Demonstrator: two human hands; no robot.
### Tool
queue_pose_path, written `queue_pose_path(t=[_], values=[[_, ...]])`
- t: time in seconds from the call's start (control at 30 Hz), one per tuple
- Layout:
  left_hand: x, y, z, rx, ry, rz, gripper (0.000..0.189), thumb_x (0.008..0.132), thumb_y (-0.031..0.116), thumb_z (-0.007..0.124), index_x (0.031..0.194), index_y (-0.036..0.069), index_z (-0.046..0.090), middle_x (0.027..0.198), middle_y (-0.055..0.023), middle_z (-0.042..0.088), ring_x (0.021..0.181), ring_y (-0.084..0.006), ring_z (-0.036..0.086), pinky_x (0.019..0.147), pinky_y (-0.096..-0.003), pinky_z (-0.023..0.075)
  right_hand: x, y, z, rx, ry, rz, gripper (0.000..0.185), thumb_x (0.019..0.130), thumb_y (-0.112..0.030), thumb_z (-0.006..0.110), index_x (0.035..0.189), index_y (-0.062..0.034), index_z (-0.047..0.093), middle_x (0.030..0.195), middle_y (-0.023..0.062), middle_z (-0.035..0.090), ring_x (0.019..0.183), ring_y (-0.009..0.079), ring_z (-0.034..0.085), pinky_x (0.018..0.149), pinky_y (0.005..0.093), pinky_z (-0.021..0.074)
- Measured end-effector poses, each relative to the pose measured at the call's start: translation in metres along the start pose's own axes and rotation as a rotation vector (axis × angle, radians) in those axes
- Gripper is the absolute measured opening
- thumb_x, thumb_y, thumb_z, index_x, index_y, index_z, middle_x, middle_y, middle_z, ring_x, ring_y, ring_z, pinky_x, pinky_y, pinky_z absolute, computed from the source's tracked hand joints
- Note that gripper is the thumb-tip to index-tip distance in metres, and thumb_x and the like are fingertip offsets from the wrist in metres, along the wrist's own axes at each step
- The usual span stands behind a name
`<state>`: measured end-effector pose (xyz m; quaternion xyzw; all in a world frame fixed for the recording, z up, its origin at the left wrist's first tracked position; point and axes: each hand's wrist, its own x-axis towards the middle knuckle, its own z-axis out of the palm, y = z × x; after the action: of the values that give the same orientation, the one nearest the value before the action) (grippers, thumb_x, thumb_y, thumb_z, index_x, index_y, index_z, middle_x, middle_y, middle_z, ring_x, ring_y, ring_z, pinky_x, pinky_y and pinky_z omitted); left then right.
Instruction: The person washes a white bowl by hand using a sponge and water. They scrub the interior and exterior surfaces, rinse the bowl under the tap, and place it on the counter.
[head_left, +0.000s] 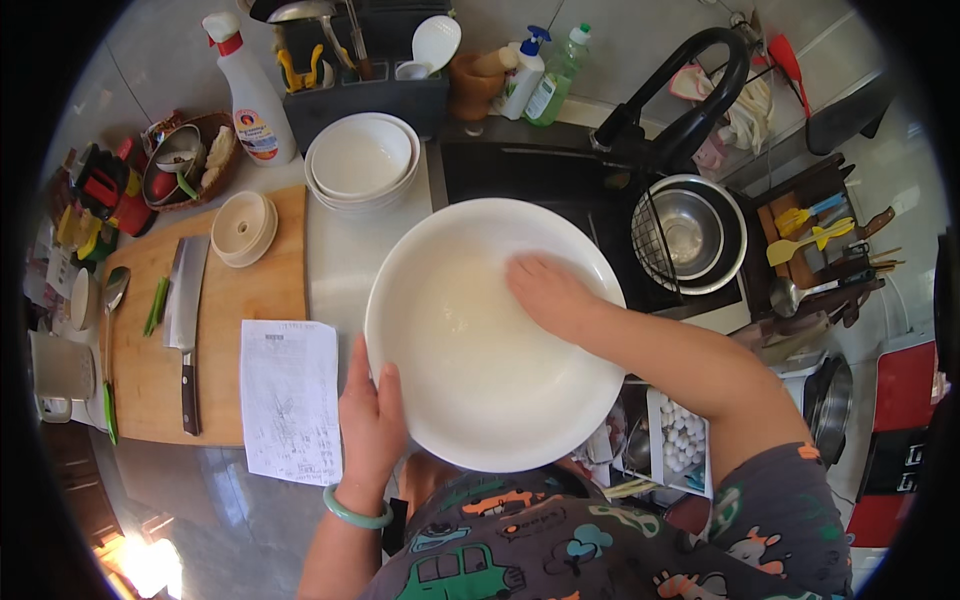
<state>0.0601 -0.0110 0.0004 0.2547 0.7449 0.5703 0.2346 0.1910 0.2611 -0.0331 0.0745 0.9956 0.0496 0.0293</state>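
A large white basin (517, 431) is before me, over the front of the counter and the sink's left part. My left hand (375, 405) holds its left rim, thumb on the near side, with a pale green bangle (358, 517) on the wrist. Inside the basin, my right hand (551, 296) is near the upper right wall, its fingers blurred by motion. A pale, whitish content (457, 322) covers the bottom; whether it is cloudy liquid or something else I cannot tell. The fingertips are too blurred to show whether they hold anything.
Left of the basin, a cleaver (187, 300) and green stalks (156, 306) lie on a wooden cutting board (232, 292); a paper sheet (291, 405) overlaps its edge. Stacked white bowls (361, 161) stand behind. A black faucet (675, 82) rises over the sink (495, 169), with metal bowls (686, 232) at right.
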Motion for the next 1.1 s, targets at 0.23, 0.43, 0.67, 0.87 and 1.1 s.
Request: queue_pose_path(t=[0.23,0.43,0.67,0.87,1.1], values=[[-0.001,-0.002,-0.004,0.045,0.022,-0.024,0.049,0.098,0.018,0.051,0.142,0.001,0.043,0.094,-0.0248,0.070,0.086,-0.0349,0.071,0.073,-0.0372,0.0542,-0.023,0.001,-0.011,-0.048,-0.188,-0.054,0.024,0.085,-0.009,0.051,0.103,0.0031,0.062,0.107,0.0151,0.059,0.103,0.0281,0.056,0.095,0.0373,0.0452],[0.000,0.006,-0.003,0.052,-0.025,-0.053,0.047,0.097,0.017,0.051,0.141,0.004,0.043,0.098,-0.0258,0.069,0.091,-0.0402,0.069,0.075,-0.0399,0.0543,0.039,-0.007,-0.011,-0.048,0.026,-0.266,0.029,0.087,-0.005,0.049,0.112,0.0068,0.057,0.118,0.0208,0.055,0.115,0.0322,0.052,0.103,0.0382,0.0432],[-0.001,-0.004,-0.005,0.055,0.018,-0.001,0.048,0.097,0.018,0.051,0.142,0.002,0.042,0.096,-0.0270,0.068,0.087,-0.0421,0.069,0.074,-0.0405,0.0540,-0.027,-0.024,-0.030,0.152,-0.419,0.143,0.018,0.086,-0.006,0.049,0.097,0.0034,0.060,0.105,0.0190,0.056,0.098,0.0338,0.058,0.091,0.0420,0.0503],[-0.001,0.000,-0.002,0.047,0.017,-0.022,0.048,0.097,0.019,0.050,0.141,0.002,0.043,0.091,-0.0266,0.069,0.085,-0.0424,0.068,0.071,-0.0426,0.0536,-0.035,-0.093,-0.015,0.397,-0.394,-0.081,0.017,0.085,-0.005,0.050,0.089,0.0036,0.064,0.095,0.0214,0.061,0.094,0.0371,0.061,0.083,0.0426,0.0534],[0.002,0.002,-0.002,0.039,0.005,0.028,0.048,0.097,0.016,0.050,0.142,0.003,0.042,0.099,-0.0255,0.069,0.090,-0.0372,0.070,0.076,-0.0397,0.0537,0.023,-0.055,-0.013,0.327,-0.086,0.152,0.016,0.084,-0.005,0.052,0.094,0.0034,0.061,0.103,0.0193,0.059,0.093,0.0367,0.061,0.083,0.0456,0.0527]])
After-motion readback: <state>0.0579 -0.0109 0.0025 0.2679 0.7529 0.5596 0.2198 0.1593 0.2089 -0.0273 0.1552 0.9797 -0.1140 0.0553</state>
